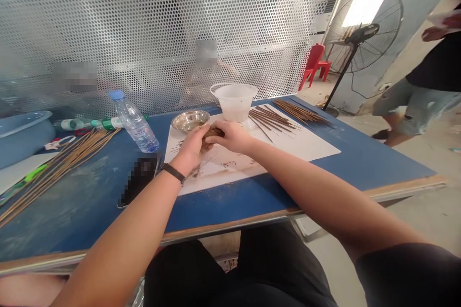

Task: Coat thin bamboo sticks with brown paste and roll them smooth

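Got 2 hands going here: the left hand (190,147) and right hand (230,136) meet over a brown lump of paste (213,132), fingers (216,138) pressed closely around it, on a white sheet (302,146) on the blue tabletop (252,201). Just far of them sits a small metal bowl (190,121), with a white plastic tub (235,103) and thin brown sticks (277,117) off right.

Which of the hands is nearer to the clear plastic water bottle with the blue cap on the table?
Left. The left hand is just right of the clear plastic water bottle with the blue cap, not touching it; the right hand is farther right, beyond the left hand.
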`<state>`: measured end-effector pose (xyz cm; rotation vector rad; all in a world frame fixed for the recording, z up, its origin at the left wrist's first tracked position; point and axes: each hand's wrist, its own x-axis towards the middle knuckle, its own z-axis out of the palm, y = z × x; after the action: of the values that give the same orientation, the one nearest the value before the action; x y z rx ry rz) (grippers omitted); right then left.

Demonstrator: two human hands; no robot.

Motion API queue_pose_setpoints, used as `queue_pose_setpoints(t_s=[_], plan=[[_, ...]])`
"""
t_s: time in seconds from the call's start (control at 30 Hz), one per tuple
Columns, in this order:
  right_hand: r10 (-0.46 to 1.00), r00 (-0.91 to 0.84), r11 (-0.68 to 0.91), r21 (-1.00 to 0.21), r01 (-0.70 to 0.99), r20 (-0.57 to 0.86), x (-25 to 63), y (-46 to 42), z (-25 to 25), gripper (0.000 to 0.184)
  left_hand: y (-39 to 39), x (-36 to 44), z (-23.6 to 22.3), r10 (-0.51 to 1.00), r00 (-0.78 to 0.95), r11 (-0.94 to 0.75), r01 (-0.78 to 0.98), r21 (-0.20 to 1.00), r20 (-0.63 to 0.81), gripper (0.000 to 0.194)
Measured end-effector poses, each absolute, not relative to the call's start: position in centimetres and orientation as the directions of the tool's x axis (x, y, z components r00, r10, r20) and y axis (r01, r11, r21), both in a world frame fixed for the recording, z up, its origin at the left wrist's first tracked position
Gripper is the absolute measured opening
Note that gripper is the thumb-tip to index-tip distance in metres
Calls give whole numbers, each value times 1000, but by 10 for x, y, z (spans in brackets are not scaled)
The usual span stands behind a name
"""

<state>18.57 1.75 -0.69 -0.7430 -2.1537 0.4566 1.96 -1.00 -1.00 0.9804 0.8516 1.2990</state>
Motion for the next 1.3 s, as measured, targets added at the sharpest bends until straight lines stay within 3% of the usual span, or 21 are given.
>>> queue_pose_setpoints(t_s=[0.2,0.5,0.67,0.83,0.97,1.07,1.17,1.3], plan=[[543,-576,827,-509,241,611,197,25,-1,22,-18,15,-1,988,147,85,-291,953,-43,30],[574,-562,805,-537,254,595,189,19,-9,25,-17,14,2,985,102,164,-281,946,-141,27],[543,-632,816,-525,241,553,195,23,-5,23,-18,9,3,962,233,202,-273,940,-140,26],[508,-677,829,-514,218,532,200,32,-5,19,-21,3,10,919,290,321,-166,932,-265,24],[591,-564,795,-532,290,577,203,39,-8,22,-22,-1,10,911,265,351,-89,932,-317,26],[676,-468,725,-625,288,569,205,43,-9,29,-19,0,5,920,235,345,-108,932,-313,32],[740,-431,648,-719,251,516,206,45,-11,36,-15,2,0,954,160,277,-144,950,-254,34],[805,-373,577,-754,315,461,204,46,-12,41,-10,1,0,985,78,165,-141,976,-155,21]])
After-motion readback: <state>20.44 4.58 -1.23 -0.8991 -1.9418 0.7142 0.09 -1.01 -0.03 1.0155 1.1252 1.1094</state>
